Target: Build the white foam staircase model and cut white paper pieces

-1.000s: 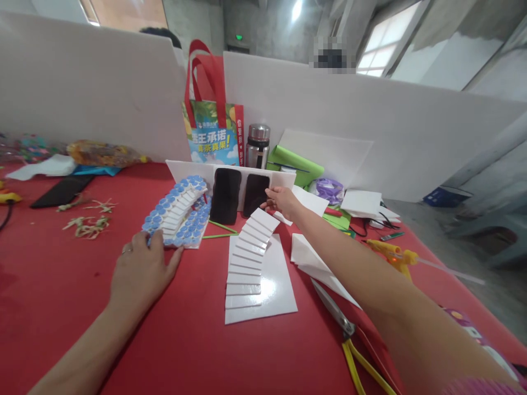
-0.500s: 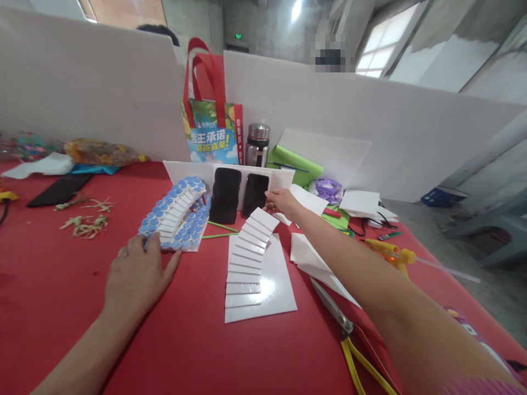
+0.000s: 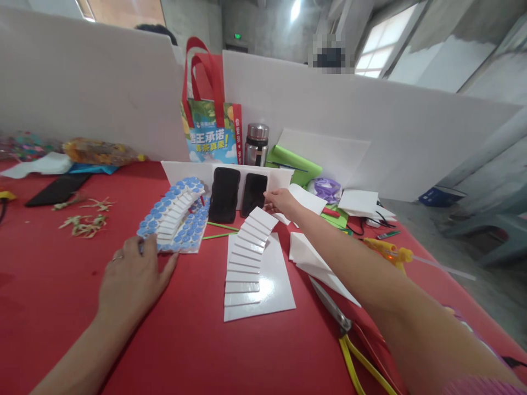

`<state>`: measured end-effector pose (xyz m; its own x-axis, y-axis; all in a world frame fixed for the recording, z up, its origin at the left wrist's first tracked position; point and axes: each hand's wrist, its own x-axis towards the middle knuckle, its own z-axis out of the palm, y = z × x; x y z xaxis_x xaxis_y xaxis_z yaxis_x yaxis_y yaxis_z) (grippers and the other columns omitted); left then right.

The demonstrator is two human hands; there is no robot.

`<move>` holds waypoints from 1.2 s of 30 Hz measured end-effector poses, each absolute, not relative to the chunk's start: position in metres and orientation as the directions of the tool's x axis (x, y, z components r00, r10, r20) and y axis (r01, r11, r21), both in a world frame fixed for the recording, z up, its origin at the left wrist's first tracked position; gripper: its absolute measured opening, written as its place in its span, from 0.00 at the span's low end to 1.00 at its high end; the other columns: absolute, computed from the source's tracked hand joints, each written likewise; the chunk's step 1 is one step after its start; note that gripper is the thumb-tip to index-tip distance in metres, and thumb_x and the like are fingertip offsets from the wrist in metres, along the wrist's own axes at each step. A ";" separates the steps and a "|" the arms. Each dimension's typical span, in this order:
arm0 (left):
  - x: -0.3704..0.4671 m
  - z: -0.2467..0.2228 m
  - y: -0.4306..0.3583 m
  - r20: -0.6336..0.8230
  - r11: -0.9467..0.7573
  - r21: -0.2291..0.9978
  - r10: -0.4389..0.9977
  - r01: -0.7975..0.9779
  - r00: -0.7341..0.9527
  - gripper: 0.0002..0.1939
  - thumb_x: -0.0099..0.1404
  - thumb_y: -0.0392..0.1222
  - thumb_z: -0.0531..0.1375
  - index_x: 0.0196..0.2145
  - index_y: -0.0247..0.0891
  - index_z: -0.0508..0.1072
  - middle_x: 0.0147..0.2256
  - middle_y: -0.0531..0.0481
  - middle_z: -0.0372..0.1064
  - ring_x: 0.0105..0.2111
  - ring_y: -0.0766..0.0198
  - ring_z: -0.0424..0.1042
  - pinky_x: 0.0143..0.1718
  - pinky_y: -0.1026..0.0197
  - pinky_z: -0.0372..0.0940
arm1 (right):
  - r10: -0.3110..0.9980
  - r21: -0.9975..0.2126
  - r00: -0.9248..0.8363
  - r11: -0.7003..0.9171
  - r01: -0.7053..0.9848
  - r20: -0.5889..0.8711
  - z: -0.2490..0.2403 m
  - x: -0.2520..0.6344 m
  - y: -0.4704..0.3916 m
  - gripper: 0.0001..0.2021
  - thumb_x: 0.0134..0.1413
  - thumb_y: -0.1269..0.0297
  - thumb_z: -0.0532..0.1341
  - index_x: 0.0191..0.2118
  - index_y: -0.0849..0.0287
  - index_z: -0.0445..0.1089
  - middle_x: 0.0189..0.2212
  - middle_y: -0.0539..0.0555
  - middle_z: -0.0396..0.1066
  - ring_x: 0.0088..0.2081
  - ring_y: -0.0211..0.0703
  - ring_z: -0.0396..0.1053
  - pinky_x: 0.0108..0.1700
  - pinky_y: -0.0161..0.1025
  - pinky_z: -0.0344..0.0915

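Observation:
My left hand (image 3: 130, 274) rests on the red table with its thumb and fingers apart. Its fingertips are at the near edge of a curved white stair model (image 3: 175, 216) bordered with blue round pieces. My right hand (image 3: 279, 202) reaches forward, fingers drawn together beside the right edge of a smartphone (image 3: 254, 195) and just above the top of a curved white staircase (image 3: 245, 255). What those fingers pinch, if anything, is hidden. Several overlapping steps form this staircase, over a glossy white board (image 3: 278, 285). A second dark phone (image 3: 224, 195) leans left of the first.
Yellow-handled scissors (image 3: 343, 326) and white sheets (image 3: 317, 266) lie under and beside my right forearm. An orange glue gun (image 3: 387, 249) is further right. Behind the phones stand a bag (image 3: 212, 131) and a steel flask (image 3: 257, 145). Dried plant bits (image 3: 84, 224) lie left.
My left hand has slid slightly left and toward me, away from the blue-edged model. My right hand stays by the phone, and the view has shifted very slightly.

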<state>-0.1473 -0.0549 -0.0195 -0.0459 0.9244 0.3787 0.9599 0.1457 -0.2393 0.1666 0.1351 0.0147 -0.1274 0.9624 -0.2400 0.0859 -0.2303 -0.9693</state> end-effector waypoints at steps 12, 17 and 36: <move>-0.149 -0.021 -0.057 0.376 0.119 -0.163 0.925 0.980 -0.049 0.29 0.73 0.55 0.47 0.59 0.29 0.66 0.53 0.23 0.65 0.47 0.34 0.72 0.44 0.42 0.68 | 0.964 -0.966 -0.113 -0.226 0.129 -0.241 0.018 0.168 0.129 0.15 0.69 0.72 0.60 0.27 0.62 0.68 0.22 0.53 0.73 0.19 0.34 0.69 0.23 0.32 0.68; -0.148 -0.019 -0.058 0.366 0.127 -0.145 0.928 0.981 -0.066 0.31 0.72 0.56 0.48 0.59 0.28 0.66 0.54 0.23 0.64 0.49 0.34 0.72 0.45 0.42 0.69 | 0.973 -0.964 -0.057 -0.213 0.161 -0.224 0.026 0.180 0.126 0.11 0.68 0.74 0.61 0.31 0.62 0.68 0.26 0.56 0.76 0.20 0.37 0.71 0.24 0.35 0.71; -0.136 -0.010 -0.071 0.470 0.104 0.101 0.872 0.989 -0.140 0.35 0.69 0.59 0.49 0.62 0.28 0.66 0.58 0.26 0.64 0.58 0.33 0.70 0.49 0.36 0.74 | 0.836 -0.216 -0.484 0.438 0.873 -0.261 0.046 0.217 -0.072 0.24 0.61 0.52 0.67 0.57 0.62 0.72 0.54 0.65 0.76 0.49 0.64 0.77 0.45 0.52 0.72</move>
